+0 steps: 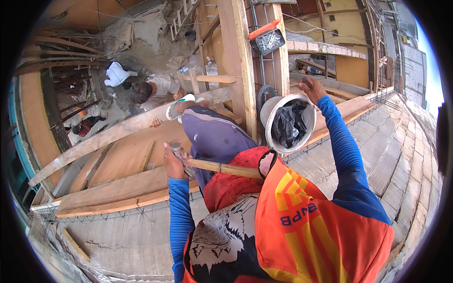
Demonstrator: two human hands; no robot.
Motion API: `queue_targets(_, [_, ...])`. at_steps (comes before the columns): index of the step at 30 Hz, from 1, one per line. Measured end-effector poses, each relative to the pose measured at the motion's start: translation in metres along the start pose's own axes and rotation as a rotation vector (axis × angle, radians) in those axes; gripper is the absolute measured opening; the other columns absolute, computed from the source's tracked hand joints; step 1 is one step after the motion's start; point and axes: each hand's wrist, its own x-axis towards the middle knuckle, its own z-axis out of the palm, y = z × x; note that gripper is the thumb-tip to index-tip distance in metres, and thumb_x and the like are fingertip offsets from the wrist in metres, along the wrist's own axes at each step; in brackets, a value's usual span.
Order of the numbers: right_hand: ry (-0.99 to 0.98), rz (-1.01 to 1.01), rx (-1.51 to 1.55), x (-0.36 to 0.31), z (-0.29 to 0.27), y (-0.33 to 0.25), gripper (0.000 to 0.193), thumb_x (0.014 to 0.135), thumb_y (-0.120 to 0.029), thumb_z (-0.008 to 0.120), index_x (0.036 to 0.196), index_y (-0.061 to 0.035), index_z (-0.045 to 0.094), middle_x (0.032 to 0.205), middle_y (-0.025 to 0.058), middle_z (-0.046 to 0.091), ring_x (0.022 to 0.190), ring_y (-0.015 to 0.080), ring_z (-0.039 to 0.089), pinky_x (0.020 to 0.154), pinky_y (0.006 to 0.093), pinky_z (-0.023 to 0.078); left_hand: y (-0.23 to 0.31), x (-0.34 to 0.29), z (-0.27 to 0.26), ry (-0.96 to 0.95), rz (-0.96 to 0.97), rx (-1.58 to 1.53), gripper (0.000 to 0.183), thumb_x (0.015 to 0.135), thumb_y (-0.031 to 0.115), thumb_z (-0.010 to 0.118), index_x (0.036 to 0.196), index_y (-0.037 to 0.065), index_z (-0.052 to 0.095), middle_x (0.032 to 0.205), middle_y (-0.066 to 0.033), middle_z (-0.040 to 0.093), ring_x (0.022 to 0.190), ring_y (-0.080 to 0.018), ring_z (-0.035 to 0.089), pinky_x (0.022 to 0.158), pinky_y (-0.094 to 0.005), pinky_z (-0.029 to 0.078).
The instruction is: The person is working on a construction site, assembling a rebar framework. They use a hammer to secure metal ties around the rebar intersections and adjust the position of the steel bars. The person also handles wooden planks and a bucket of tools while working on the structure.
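Observation:
My left hand [173, 162] is closed around the head end of a hammer [222, 168]. Its wooden handle points right across my lap, over a red cloth [233, 177]. To the right, my right hand [311, 89] has its fingers curled at the far rim of a white bucket [277, 147]. The bucket is tilted toward me, and crumpled black plastic [289, 123] lies inside. Beyond the bucket, a black box of nails [269, 42] with an orange edge is fixed at a wooden post [238, 61].
Plywood formwork with a long plank [99, 146] runs along the left, above a drop. Several people are below, one in a grey shirt [163, 87] close by; another person's hand [155, 122] touches the plank. Reinforcing bars [127, 210] border the board floor [122, 245].

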Motion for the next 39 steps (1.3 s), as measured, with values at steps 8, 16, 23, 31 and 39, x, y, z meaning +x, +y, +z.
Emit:
queue_targets(8, [0.564,0.020,0.190,-0.040,-0.003,-0.072,0.022,0.094,-0.022,0.064,0.107,-0.0043,0.061,0.097,0.0148,0.074,0.090,0.0323,0.072,0.080,0.0394,0.055,-0.011,-0.002,-0.050,0.104,0.054,-0.049,0.057,0.104,0.058,0.036,0.106,0.006,0.061,0.060,0.0003,0.045,0.053,-0.0117,0.046,0.052,-0.0267,0.044])
queue_targets(16, [-0.109,-0.181,-0.104,0.093,0.065,-0.056,0.026,0.088,-0.021,0.063,0.110,-0.0063,0.064,0.103,0.0147,0.073,0.095,0.0344,0.070,0.086,0.0418,0.055,-0.019,-0.026,-0.092,0.199,0.035,-0.023,0.054,0.104,0.057,0.038,0.108,0.007,0.060,0.061,0.0004,0.047,0.052,-0.0116,0.045,0.049,-0.0239,0.041])
queue_targets(23, [-0.344,-0.155,-0.265,0.107,0.093,-0.055,0.036,0.078,-0.012,0.072,0.111,-0.0043,0.061,0.090,0.0071,0.072,0.082,0.0205,0.071,0.077,0.0323,0.056,-0.054,-0.047,-0.134,0.346,0.059,-0.100,0.056,0.106,0.054,0.035,0.106,0.004,0.059,0.058,-0.0008,0.045,0.045,-0.0113,0.040,0.051,-0.0265,0.045])
queue_targets(31, [-0.376,-0.280,-0.190,0.106,0.091,-0.047,0.028,0.080,-0.017,0.068,0.105,-0.0058,0.062,0.092,0.0148,0.072,0.085,0.0289,0.072,0.076,0.0381,0.057,-0.089,-0.045,-0.140,0.369,0.006,-0.115,0.057,0.106,0.055,0.034,0.108,0.004,0.060,0.059,-0.0026,0.050,0.043,-0.0117,0.041,0.045,-0.0241,0.041])
queue_targets(39, [-0.290,-0.258,-0.231,0.098,0.089,-0.035,0.033,0.080,-0.010,0.069,0.109,-0.0039,0.055,0.085,0.0103,0.067,0.078,0.0244,0.068,0.073,0.0355,0.055,-0.072,-0.040,-0.123,0.348,0.020,-0.080,0.057,0.106,0.054,0.035,0.109,0.004,0.061,0.058,-0.0023,0.050,0.041,-0.0112,0.040,0.041,-0.0239,0.037])
